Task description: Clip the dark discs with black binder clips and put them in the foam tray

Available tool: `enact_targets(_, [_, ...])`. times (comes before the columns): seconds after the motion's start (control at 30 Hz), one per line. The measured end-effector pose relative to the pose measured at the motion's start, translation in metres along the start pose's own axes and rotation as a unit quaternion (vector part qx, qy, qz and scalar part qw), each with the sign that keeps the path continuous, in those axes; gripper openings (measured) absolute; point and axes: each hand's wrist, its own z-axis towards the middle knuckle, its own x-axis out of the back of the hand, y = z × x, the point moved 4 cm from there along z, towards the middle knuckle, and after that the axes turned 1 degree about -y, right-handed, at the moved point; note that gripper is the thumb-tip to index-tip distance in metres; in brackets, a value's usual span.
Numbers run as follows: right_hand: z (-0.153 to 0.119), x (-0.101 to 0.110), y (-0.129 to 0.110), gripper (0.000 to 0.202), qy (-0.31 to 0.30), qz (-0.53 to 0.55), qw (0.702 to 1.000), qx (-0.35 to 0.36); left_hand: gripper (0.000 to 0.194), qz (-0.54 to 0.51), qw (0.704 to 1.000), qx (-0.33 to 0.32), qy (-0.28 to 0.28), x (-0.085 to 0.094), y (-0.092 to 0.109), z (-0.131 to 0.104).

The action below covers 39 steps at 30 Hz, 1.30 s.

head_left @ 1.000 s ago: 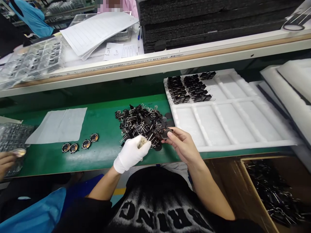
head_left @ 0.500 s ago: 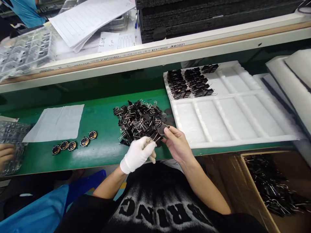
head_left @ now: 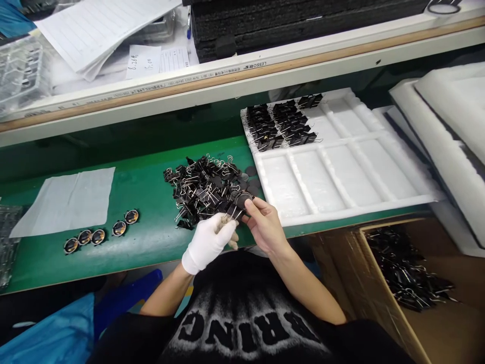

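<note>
My left hand [head_left: 212,237], in a white glove, pinches the wire handles of a black binder clip [head_left: 234,210]. Bare, my right hand [head_left: 263,222] holds a round dark disc [head_left: 243,199] between thumb and fingers, right beside that clip. Whether the clip's jaws touch the disc cannot be made out. Just beyond both hands lies a pile of black binder clips [head_left: 206,187] on the green table [head_left: 151,202]. Loose dark discs [head_left: 250,172] rest at the pile's right side.
A white tray [head_left: 322,210] holds rows of clips at its back left. Several round pieces [head_left: 119,228] lie near a white sheet [head_left: 71,199]. A cardboard box [head_left: 382,283] of clips stands low right. White foam [head_left: 454,116] is at the right, a shelf edge [head_left: 212,78] behind.
The camera view has shifted, so the table and tray appear further left. My hands keep hold of the clip and the disc close together. The other person's hand at the left edge is out of view.
</note>
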Motion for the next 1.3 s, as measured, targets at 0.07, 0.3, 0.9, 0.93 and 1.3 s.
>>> enact_targets(0.07, [0.000, 0.004, -0.003, 0.027, 0.002, 0.023, 1.000, -0.005, 0.023, 0.072, 0.997, -0.033, -0.018, 0.005, 0.002, -0.004])
enact_targets(0.3, [0.000, 0.022, -0.017, 0.033, 0.088, 0.160, 0.983, -0.008, 0.039, 0.470, 0.839, -0.171, 0.213, 0.049, 0.026, 0.008])
enact_targets(0.9, [-0.010, 0.004, -0.012, 0.022, -0.073, -0.159, 0.978, 0.118, 0.021, 0.260, 0.865, -0.363, 0.231, 0.064, 0.046, 0.036])
enact_targets(0.93, [-0.009, 0.000, -0.011, 0.021, -0.095, -0.181, 0.969, 0.137, 0.019, 0.211, 0.872, -0.371, 0.240, 0.058, 0.049, 0.030])
enact_targets(1.3, [-0.011, -0.003, -0.036, 0.016, -0.263, -0.275, 0.914, 0.140, 0.025, 0.370, 0.889, -0.260, 0.073, 0.043, 0.048, 0.009])
